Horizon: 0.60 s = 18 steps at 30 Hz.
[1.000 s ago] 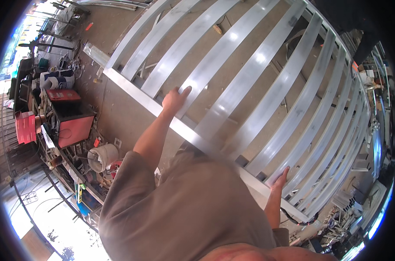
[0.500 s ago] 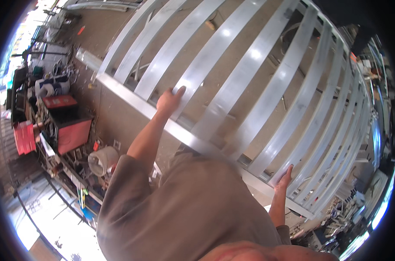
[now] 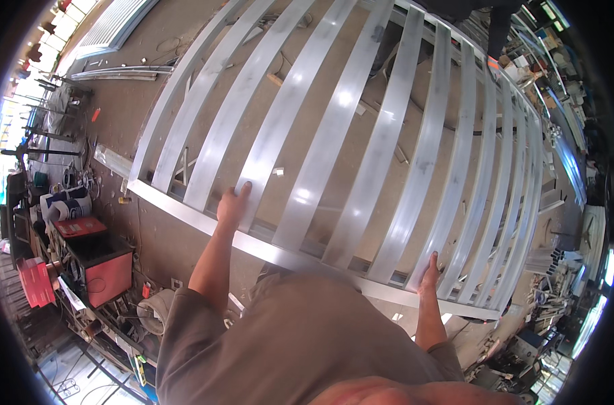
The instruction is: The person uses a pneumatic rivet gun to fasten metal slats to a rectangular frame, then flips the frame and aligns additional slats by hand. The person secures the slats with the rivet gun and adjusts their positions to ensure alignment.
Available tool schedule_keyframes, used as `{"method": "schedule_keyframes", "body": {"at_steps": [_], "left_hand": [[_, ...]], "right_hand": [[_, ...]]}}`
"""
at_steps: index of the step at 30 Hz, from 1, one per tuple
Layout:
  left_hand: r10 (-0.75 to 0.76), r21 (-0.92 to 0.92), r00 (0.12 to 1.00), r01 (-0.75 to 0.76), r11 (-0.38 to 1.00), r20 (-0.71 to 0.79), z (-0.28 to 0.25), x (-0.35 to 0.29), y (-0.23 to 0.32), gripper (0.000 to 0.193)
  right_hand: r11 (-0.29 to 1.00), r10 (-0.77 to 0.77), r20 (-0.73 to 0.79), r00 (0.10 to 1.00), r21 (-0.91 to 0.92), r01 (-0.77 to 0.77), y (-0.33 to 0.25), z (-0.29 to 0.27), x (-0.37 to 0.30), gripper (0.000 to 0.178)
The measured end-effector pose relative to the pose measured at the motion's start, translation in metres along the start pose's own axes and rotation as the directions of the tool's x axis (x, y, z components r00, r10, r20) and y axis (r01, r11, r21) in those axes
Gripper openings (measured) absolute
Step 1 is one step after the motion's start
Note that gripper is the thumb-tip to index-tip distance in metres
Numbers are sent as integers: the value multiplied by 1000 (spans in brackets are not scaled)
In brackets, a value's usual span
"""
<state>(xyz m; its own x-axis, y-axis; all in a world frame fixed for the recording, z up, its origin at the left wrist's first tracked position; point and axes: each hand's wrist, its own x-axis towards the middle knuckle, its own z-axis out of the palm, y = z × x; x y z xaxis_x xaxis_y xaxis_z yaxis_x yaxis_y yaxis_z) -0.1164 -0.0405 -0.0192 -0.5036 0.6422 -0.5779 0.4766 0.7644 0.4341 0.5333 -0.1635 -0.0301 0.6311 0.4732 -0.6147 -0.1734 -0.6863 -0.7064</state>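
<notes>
A large slatted metal frame [image 3: 273, 252], silvery and shiny, stretches across the view in front of my body. Its near rail lies close to my waist, and broad flat slats [image 3: 327, 145] run away from it. My left hand [image 3: 231, 208] is closed on the frame by the near rail, its thumb beside a slat. Further right, my right hand [image 3: 428, 275] grips the same frame near its right end, thumb pointing up along a slat. The undersides of both hands are hidden by the metal.
At the far right edge, a person in dark clothing [image 3: 499, 32] stands by the frame. A red and black cabinet [image 3: 108, 273] and a white bucket [image 3: 157, 312] are on the left. Metal strips [image 3: 118, 73] lie on the floor behind; cluttered stock [image 3: 557, 263] lines the right.
The frame has shifted left in the view, and its far side shows more fully. Both my hands keep their hold on it, the left one now appearing lower.
</notes>
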Motion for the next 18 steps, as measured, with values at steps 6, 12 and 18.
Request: {"method": "schedule_keyframes", "body": {"at_steps": [6,12,18], "left_hand": [[42,-36,999,-41,999,24,-17,-15,15,89],[19,140,991,-1,990,-129,-73,-74,50,84],[93,128,983,-73,989,-157,-86,-79,69,86]], "right_hand": [[999,2,18,1000,47,-3,-4,3,1,82],[996,0,135,991,93,-13,-9,-6,-7,82],[998,54,87,995,18,-56,-24,-14,-22,79]]}}
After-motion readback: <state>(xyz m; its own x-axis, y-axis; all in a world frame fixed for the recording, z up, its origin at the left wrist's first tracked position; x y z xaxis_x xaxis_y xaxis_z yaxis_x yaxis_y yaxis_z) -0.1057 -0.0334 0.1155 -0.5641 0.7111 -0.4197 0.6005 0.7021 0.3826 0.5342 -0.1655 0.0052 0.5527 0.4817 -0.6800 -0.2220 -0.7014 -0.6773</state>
